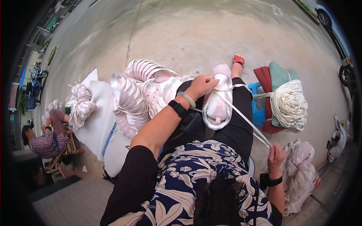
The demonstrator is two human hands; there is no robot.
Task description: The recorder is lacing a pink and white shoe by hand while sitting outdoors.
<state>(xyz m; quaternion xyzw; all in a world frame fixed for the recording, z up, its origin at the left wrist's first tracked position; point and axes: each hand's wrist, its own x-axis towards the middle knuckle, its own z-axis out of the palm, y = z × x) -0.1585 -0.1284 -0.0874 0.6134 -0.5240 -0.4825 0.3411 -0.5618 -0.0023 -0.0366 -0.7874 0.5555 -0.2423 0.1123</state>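
Observation:
Across my lap lies a pink and white shoe upper [218, 107], its pink toe end pointing away from me. My left hand [201, 86] is closed in a pinch at its left edge, near the lacing; the fingertips partly hide what they grip. A white shoelace [247, 119] runs from the upper, stretched taut down to the right. Its far end is in the closed fingers of my right hand [276, 156], which is held low beside my right thigh. Another stretch of lace loops loosely off the upper's right side.
Nested stacks of pink uppers [130, 101] lie left on a white-covered surface [100, 113]. A big bundle of white laces [289, 105] rests at right by a blue stool [258, 103]. More tied uppers [299, 173] sit lower right. Another person [49, 141] sits far left.

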